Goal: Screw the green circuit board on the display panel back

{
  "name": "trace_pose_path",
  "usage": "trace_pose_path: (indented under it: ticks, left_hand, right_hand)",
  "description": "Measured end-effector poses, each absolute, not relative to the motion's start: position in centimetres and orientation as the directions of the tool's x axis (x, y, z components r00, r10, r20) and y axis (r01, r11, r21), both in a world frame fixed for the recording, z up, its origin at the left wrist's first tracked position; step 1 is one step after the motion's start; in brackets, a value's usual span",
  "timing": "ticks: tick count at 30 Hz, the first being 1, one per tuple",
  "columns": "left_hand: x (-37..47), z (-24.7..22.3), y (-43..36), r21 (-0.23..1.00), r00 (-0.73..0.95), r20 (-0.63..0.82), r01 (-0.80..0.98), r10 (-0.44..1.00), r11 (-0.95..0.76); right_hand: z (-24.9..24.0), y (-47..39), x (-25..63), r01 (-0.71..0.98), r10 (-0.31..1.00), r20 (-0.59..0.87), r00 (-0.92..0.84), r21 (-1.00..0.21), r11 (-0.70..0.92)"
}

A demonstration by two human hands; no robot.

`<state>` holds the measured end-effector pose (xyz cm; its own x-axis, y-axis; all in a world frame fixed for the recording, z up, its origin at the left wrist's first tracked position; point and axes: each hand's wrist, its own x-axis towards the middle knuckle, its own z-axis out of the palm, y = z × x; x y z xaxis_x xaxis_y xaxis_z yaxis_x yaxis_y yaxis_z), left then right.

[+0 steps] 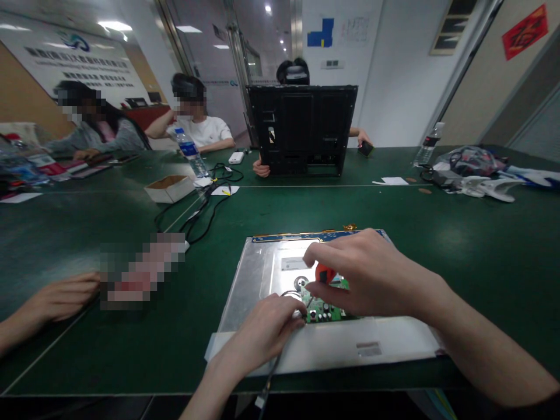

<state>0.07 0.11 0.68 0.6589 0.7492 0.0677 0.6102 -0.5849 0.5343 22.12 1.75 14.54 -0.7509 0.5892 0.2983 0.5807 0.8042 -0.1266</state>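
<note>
A flat display panel (247, 291) lies face down on the green table, with a blue circuit strip (284, 237) along its far edge. On its back sits a green circuit board (335, 312). My right hand (371, 274) is closed around a screwdriver with a red and black handle (324, 273), its shaft slanting down to the board's left side. Beside that tip, my left hand (273, 324) pinches at the board's left edge, where thin cables run. A dark cable (273, 373) hangs from there past the table's front edge.
Across the table (175, 326), a person holds up a black monitor frame (304, 128). Two more people sit at the left. Another person's hand (65, 297) rests near a blurred object. Also there: a cardboard box (170, 189), black cables (210, 216), water bottles (191, 153) and bagged items (472, 166).
</note>
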Motion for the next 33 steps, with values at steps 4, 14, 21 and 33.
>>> trace_pose_path:
  ticks: [4,14,21,33]
  left_hand:
    - [-0.1,2.0,-0.2,0.541,0.651,0.083,0.606,0.754,-0.583]
    - [-1.8,4.5,3.1,0.455,0.551,0.076,0.722,0.831,-0.521]
    - [1.2,4.6,9.2,0.426,0.55,0.017,0.752,0.835,-0.503]
    - [3.0,3.9,10.8,0.464,0.59,-0.011,0.718,0.808,-0.518]
  right_hand:
    - [15.6,2.1,24.2,0.619,0.636,0.408,-0.655,-0.194,0.761]
    - [9.5,5.5,33.6,0.506,0.957,0.238,-0.164,-0.813,0.289]
    - [4.1,6.9,36.8,0.288,0.999,0.037,0.001,-0.957,0.036]
    - [3.8,7.0,38.8,0.259,0.999,0.02,-0.044,-0.965,0.031]
